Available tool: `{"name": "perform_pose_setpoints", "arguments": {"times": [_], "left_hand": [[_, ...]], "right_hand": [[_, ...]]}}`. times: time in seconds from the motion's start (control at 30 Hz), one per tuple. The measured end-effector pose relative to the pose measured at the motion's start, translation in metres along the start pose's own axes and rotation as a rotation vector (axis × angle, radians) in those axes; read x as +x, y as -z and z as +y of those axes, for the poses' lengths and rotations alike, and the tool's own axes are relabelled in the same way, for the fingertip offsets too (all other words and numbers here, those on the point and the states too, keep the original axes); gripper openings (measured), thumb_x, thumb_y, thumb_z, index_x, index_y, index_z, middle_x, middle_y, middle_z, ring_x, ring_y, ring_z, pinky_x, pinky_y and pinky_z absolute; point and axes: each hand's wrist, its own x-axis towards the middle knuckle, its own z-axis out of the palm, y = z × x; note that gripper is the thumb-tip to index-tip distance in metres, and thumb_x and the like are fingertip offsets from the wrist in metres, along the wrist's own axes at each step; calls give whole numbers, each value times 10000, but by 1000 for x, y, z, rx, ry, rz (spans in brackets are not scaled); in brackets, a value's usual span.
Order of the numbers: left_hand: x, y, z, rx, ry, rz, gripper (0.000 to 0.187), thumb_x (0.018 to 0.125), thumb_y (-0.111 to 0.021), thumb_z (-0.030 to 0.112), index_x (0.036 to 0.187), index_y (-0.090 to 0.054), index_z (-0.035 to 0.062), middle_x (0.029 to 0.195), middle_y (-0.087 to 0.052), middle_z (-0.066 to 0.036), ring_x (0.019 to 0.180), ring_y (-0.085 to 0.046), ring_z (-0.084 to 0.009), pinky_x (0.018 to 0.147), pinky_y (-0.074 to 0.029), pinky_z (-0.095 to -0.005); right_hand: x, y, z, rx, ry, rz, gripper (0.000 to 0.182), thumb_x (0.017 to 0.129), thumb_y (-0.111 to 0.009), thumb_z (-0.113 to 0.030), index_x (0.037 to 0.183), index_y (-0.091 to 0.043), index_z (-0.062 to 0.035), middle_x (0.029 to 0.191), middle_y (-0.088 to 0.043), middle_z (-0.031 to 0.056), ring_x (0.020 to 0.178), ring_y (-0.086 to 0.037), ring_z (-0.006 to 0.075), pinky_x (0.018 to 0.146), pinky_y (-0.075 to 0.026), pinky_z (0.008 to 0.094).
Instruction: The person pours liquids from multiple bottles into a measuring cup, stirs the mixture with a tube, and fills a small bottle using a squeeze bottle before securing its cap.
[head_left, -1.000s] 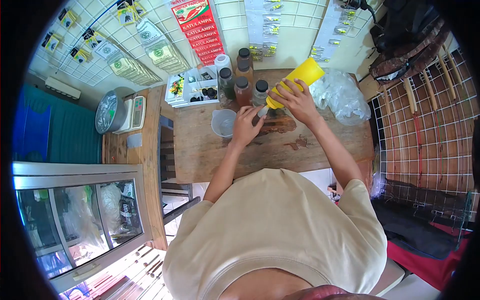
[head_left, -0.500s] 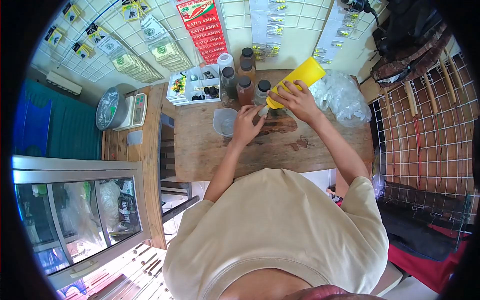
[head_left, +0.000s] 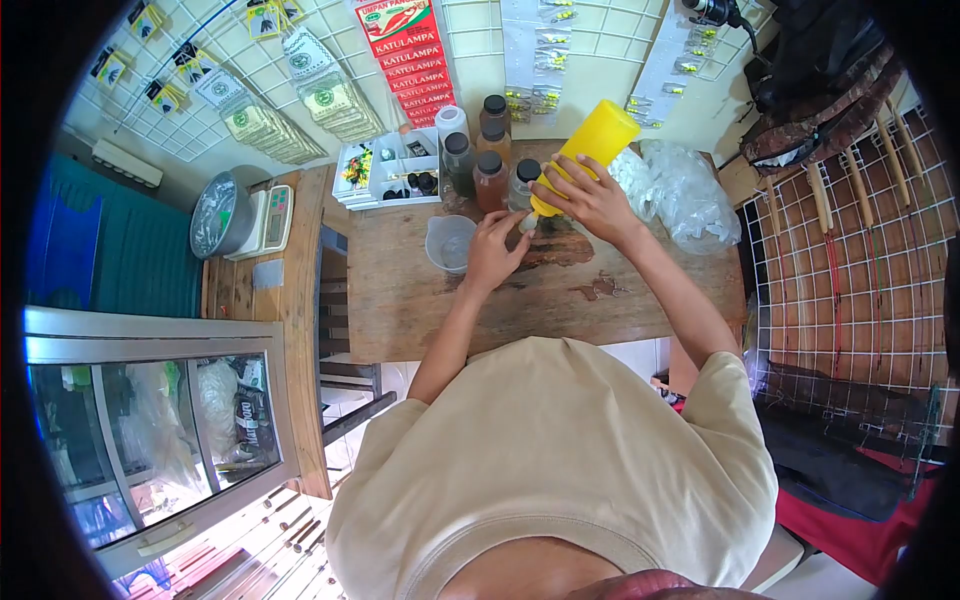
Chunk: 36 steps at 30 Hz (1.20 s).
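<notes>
A yellow squeeze bottle (head_left: 604, 134) is in my right hand (head_left: 582, 192), tilted with its nozzle down to the left. My left hand (head_left: 492, 246) pinches a small pale container (head_left: 527, 222) at the nozzle tip; its exact shape is too small to tell. Behind my hands stand several dark-capped bottles, among them a reddish-brown one (head_left: 491, 182) and a clear one (head_left: 524, 184). Just left of my left hand is a translucent plastic cup (head_left: 450, 244). Wet brown patches (head_left: 562, 250) mark the wood below the nozzle.
Around the wooden table (head_left: 400, 318) are a white divided tray (head_left: 386, 172) at the back left and clear plastic bags (head_left: 690, 200) at the back right. Further left, a scale (head_left: 268, 222) and a metal bowl (head_left: 222, 214) stand on a side counter. Packets hang on the wall grid.
The yellow bottle has tipped slightly, its base shifting left and toward the wall. My right hand has moved slightly left with it; my left hand has barely moved.
</notes>
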Motion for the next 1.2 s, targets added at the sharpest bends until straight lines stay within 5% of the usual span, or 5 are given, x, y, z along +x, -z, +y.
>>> {"name": "perform_pose_setpoints", "arguments": {"times": [0.8,1.2], "left_hand": [[3,1,4,-39,77,-19,332,820,-702,203,1118,-659,62,1023,-670,-136,1037,-588,-303,905,-462,-402],[3,-3,1,-87,81,-47,336,814,-701,199,1119,-652,68,1041,-667,-123,1054,-583,-308,910,-462,-408]], "right_hand": [[2,-4,2,-73,59,41,496,805,-580,-192,1291,-522,-270,1275,-524,-51,1277,-442,145,1081,-328,341],[5,-2,5,-133,124,153,451,828,-562,-217,1274,-526,-274,1319,-500,-51,1325,-397,130,1152,-219,344]]}}
